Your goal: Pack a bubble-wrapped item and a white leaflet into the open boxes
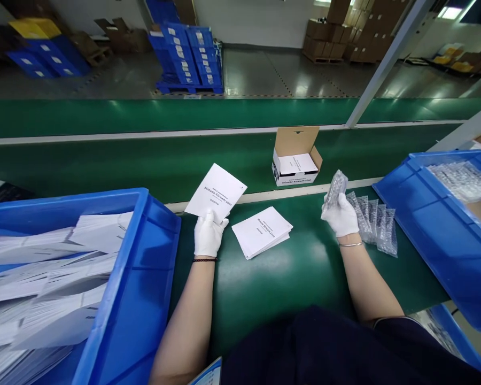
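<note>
In a white glove, my left hand (208, 235) grips the lower edge of a white printed booklet (216, 191), held up above the green table. A small stack of the same booklets (262, 232) lies between my two hands. My right hand (342, 216), gloved too, is closed round a clear bubble-wrap pouch (336, 188); what is inside I cannot make out. Right beside it, several more bubble-wrap pouches (371, 218) lie in an overlapping row. An open carton (296, 179) stands farther off with its lid up, and a white booklet (299, 162) shows inside it.
At the left stands a blue bin (144, 240) holding stacks of booklets. Another blue bin (420, 235), tilted, holds bubble-wrapped items at the right. Behind the carton runs a green conveyor belt (144, 166) with a pale rail. A metal post (385, 69) rises at the right rear.
</note>
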